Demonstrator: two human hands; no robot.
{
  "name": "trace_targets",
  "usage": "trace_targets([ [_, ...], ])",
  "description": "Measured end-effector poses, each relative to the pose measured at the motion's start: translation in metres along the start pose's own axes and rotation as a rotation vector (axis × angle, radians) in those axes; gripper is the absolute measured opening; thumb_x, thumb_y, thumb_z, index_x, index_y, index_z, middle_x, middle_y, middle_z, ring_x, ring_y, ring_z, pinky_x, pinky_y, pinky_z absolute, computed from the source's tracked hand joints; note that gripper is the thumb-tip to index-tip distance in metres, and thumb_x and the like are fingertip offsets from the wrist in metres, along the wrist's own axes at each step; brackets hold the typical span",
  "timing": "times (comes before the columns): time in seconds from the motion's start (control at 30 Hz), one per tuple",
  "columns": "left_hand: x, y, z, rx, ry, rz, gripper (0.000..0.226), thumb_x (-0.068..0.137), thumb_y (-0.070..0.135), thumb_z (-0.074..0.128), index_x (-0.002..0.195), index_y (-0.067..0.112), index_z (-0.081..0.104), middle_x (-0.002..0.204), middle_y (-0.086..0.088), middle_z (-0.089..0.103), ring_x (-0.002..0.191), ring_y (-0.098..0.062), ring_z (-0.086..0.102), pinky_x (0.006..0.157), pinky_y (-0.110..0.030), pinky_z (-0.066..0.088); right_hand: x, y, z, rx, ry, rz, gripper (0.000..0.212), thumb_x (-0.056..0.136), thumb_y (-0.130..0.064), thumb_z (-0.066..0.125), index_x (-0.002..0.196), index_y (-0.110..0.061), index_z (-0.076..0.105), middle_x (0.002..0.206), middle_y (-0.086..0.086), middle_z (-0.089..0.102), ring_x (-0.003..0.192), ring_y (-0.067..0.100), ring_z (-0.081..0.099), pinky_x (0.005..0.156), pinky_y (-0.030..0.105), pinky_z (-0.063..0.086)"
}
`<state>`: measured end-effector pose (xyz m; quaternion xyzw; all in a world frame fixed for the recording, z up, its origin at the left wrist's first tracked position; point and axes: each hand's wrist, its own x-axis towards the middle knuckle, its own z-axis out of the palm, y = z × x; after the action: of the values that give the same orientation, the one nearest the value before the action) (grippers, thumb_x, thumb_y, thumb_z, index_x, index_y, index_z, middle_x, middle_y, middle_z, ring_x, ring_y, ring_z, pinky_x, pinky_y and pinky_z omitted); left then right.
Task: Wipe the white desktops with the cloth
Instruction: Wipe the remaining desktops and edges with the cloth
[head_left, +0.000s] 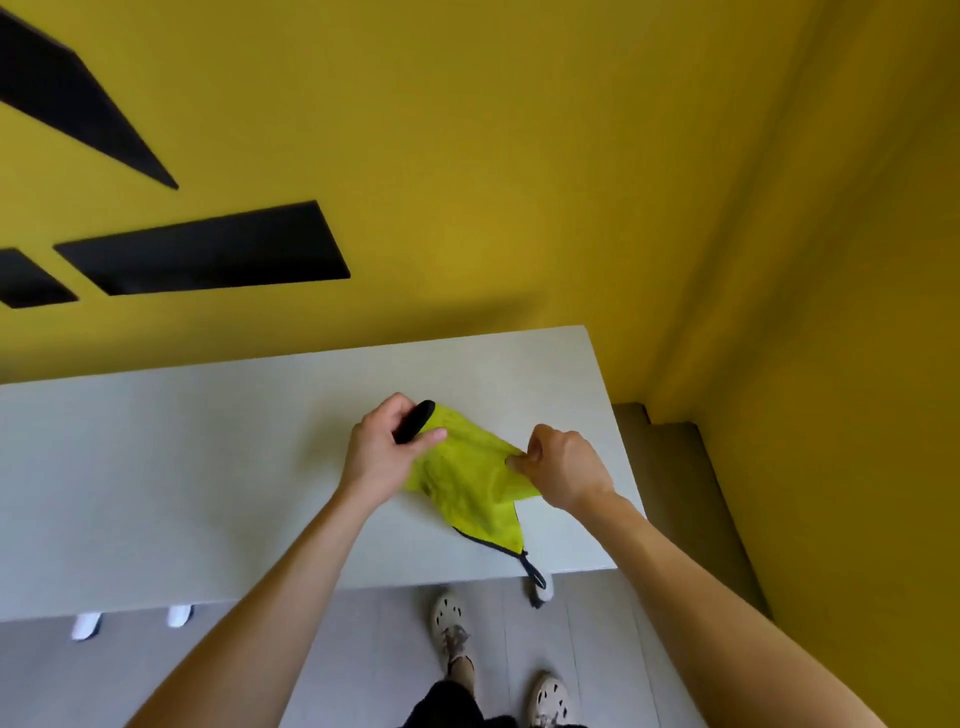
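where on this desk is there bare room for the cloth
Bare: the desktop left of the left hand, and the strip along the yellow wall. Crowded: the right end, where it and the right hand hold the cloth.

White desktop (156, 467), yellow cloth (470, 488) partly resting on it

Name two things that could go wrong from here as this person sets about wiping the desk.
1. The cloth is bunched, not spread flat, so it may wipe only a narrow strip.
2. Its black loop dangles past the near edge of the desktop and might snag there.
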<state>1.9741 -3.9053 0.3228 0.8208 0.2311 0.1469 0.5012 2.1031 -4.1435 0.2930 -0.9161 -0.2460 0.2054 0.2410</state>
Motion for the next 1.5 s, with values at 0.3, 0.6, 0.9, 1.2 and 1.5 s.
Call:
trace_targets([
  [0.3,-0.023,-0.006,-0.08,-0.141,0.092,-0.158,0.04,0.082,0.052,0.082,0.106,0.022,0.075,0.093,0.0,0.081,0.082,-0.026,0.073,0.081,-0.048,0.057,-0.006,-0.04,0.008,-0.143,-0.168,-0.327,0.036,0.112,-0.05,0.05,0.113,-0.022,0.073,0.109,0.003,0.06,0.106,0.029,0.062,0.086,0.039,0.048],
  [0.6,-0.052,-0.019,-0.108,-0.215,-0.336,-0.182,0.014,0.107,0.011,0.066,0.121,0.011,0.069,0.108,-0.007,0.081,0.101,-0.017,0.073,0.093,-0.03,0.054,-0.011,-0.118,0.015,0.349,0.037,-0.01,0.046,0.09,-0.057,0.051,0.079,-0.017,0.072,0.07,0.006,0.077,0.072,0.026,0.077,0.078,0.041,0.062],
  [0.9,-0.044,-0.052,-0.159,0.1,-0.202,-0.03,0.021,0.086,0.008,0.086,0.084,0.029,0.082,0.172,0.022,0.032,0.159,0.002,0.024,0.128,-0.035,0.025,-0.026,-0.192,0.025,-0.175,-0.102,-0.498,0.062,0.097,-0.013,0.062,0.149,-0.03,0.034,0.119,-0.003,0.073,0.093,0.031,0.069,0.08,0.046,0.059],
  [1.2,-0.026,-0.045,-0.145,0.193,-0.502,0.003,0.006,0.072,0.032,0.084,0.073,0.036,0.08,0.075,0.019,0.072,0.074,-0.002,0.064,0.081,-0.024,0.05,-0.025,-0.195,0.024,0.261,0.139,-0.286,0.032,0.098,-0.012,0.061,0.127,-0.024,0.059,0.099,-0.013,0.075,0.082,0.007,0.067,0.073,0.03,0.054],
  [1.5,0.013,-0.03,-0.166,0.411,-0.086,0.281,0.031,0.079,0.004,0.079,0.089,0.034,0.081,0.091,0.02,0.075,0.08,-0.007,0.071,0.079,-0.032,0.059,0.01,-0.197,0.004,-0.38,0.101,-0.313,0.039,0.086,0.003,0.052,0.113,-0.017,0.071,0.109,0.009,0.068,0.103,0.038,0.067,0.077,0.04,0.052],
])
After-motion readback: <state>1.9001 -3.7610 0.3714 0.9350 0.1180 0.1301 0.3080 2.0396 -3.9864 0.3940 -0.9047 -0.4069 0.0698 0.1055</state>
